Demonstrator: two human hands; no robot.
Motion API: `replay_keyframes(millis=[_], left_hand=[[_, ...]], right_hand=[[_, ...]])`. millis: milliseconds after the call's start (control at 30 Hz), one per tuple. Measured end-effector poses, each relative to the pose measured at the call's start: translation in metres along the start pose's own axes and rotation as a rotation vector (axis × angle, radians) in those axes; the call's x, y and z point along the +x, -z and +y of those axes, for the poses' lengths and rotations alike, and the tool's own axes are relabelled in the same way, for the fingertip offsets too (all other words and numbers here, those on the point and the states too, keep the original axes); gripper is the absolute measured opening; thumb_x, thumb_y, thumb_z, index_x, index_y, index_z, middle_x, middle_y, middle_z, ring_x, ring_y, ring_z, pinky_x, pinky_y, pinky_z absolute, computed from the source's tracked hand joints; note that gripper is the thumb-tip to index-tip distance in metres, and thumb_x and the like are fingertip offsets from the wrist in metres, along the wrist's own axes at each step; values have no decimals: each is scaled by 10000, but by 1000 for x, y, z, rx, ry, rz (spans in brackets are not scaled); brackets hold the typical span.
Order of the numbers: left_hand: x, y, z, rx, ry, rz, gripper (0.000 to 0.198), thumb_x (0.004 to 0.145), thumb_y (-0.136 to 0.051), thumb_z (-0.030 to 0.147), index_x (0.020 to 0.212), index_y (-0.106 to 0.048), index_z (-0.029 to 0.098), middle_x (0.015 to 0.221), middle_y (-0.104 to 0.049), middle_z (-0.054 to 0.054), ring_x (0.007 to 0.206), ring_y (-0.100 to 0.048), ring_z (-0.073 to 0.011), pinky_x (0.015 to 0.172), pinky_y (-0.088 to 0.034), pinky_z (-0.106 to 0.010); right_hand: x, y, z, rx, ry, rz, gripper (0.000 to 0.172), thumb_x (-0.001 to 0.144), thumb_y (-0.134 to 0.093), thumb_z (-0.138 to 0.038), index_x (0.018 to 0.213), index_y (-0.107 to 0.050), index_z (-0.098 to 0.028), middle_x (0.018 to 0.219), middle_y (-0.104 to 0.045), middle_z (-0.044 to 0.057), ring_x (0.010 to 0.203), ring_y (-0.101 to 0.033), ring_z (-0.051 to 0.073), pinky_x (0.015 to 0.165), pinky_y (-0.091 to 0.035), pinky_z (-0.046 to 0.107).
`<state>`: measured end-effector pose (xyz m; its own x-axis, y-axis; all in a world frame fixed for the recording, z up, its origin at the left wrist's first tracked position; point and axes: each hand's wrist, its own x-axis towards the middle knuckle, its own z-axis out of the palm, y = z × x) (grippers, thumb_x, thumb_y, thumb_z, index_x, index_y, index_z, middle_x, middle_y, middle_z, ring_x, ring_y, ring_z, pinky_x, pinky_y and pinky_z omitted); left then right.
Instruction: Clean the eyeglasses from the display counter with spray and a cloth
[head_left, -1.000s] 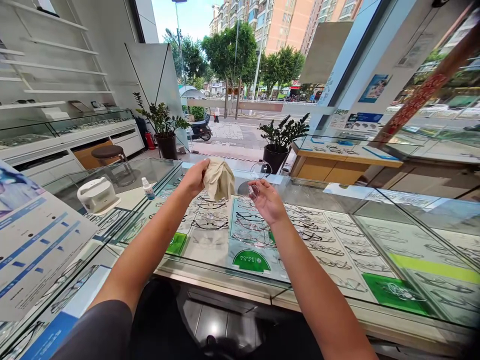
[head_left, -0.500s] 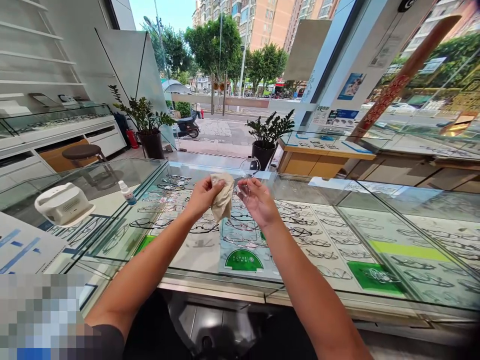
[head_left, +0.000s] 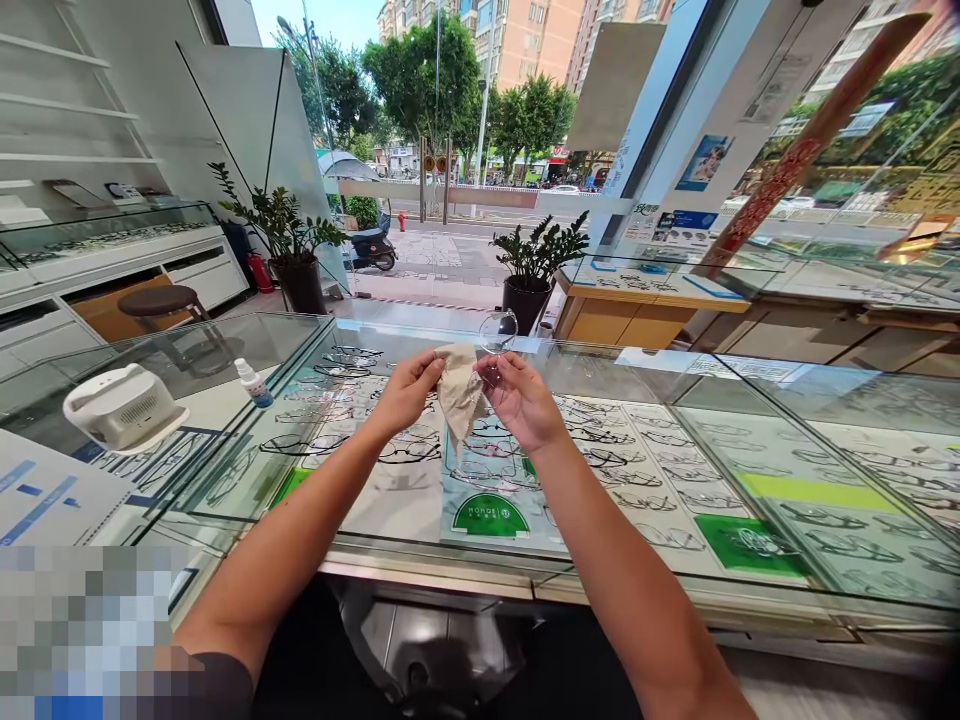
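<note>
Between thumb and fingers, my left hand [head_left: 409,392] pinches the edge of a beige cleaning cloth [head_left: 459,393], which hangs down in a loose fold. My right hand [head_left: 523,400] grips a pair of thin-framed eyeglasses [head_left: 498,329]; one round clear lens sticks up above the fingers. The other lens is mostly hidden by the fingers and the cloth. The cloth's right edge meets the fingers of my right hand. Both hands are held above a glass display case [head_left: 397,500] that has rows of eyeglasses under its top.
On the left of the glass stand a small spray bottle [head_left: 253,383] and a white box-shaped device [head_left: 124,407]. A sheet with blue marks [head_left: 52,490] lies at the near left. Potted plants [head_left: 529,265] stand beyond the case, and a stool [head_left: 161,302] at the left.
The cloth has opened out from a bunched shape and shifted right against my right hand. My left hand has moved slightly back from it, still pinching its edge. The eyeglasses stay in my right hand.
</note>
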<state>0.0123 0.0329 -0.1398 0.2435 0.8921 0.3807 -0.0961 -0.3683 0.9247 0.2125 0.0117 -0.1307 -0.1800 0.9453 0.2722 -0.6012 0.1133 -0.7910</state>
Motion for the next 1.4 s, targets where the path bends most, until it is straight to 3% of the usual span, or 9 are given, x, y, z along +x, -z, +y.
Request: replay_keyframes(millis=[167, 300, 567, 667, 800, 1000, 1200, 1300, 1400], left_hand=[[4, 9, 1, 71, -73, 24, 571, 897, -715, 742, 860, -729, 173, 750, -630, -16, 724, -542, -162, 690, -457, -290], [6, 15, 4, 184, -121, 75, 556, 923, -669, 738, 917, -733, 186, 793, -668, -27, 791, -587, -192, 740, -475, -299], [-5, 16, 24, 246, -84, 8, 305, 934, -689, 500, 961, -694, 196, 846, -694, -21, 773, -606, -180, 726, -468, -291], [-9, 14, 30, 344, -112, -27, 273, 881, -730, 429, 1029, -734, 200, 945, -744, -40, 863, -652, -207, 772, -494, -303], [-10, 13, 27, 396, -158, 3, 158, 880, -628, 300, 946, -730, 198, 916, -720, -46, 837, -638, -198, 751, -499, -311], [-12, 11, 21, 574, -228, -19, 354, 890, -463, 135, 1172, -656, 228, 986, -701, -45, 859, -630, -193, 810, -499, -342], [-15, 6, 23, 724, -279, -115, 235, 878, -666, 280, 1107, -669, 224, 996, -695, -52, 801, -598, -190, 756, -462, -334], [-15, 3, 23, 641, -253, -49, 168, 933, -652, 390, 926, -648, 222, 810, -632, -24, 738, -550, -182, 708, -422, -325], [-15, 2, 26, 496, -293, 54, 344, 982, -615, 473, 763, -597, 210, 790, -578, -31, 758, -536, -183, 706, -417, -331]], right_hand=[[3, 7, -5, 35, 68, 23, 257, 782, -978, -402, 865, -772, -274, 950, -813, -21, 919, -743, 137, 906, -647, 260], [5, 16, -11, -3, 74, 74, 241, 821, -935, -428, 896, -771, -267, 980, -816, -2, 872, -739, 154, 835, -651, 292], [7, 17, -15, 32, 110, 133, 257, 775, -955, -429, 901, -792, -274, 998, -835, 5, 921, -767, 158, 814, -652, 262], [6, 17, -14, 60, 104, 137, 244, 784, -952, -419, 897, -786, -280, 1012, -836, 7, 1036, -786, 181, 905, -665, 292], [6, 20, -14, 103, 96, 105, 273, 775, -974, -417, 922, -786, -285, 964, -828, -19, 1187, -778, 182, 1027, -655, 293], [1, 14, -13, 140, 36, 69, 250, 792, -966, -390, 928, -796, -266, 1000, -833, 1, 1194, -782, 192, 1034, -664, 287], [-3, 7, -12, 141, 5, 48, 292, 748, -999, -407, 915, -797, -278, 975, -827, -18, 1210, -782, 204, 1012, -674, 281], [-2, 5, -10, 119, 4, 58, 266, 763, -984, -402, 902, -797, -274, 989, -828, -4, 1203, -781, 216, 1010, -673, 298], [-2, 3, -7, 114, -19, 49, 266, 747, -993, -393, 880, -800, -269, 980, -831, -5, 1121, -792, 195, 991, -671, 289]])
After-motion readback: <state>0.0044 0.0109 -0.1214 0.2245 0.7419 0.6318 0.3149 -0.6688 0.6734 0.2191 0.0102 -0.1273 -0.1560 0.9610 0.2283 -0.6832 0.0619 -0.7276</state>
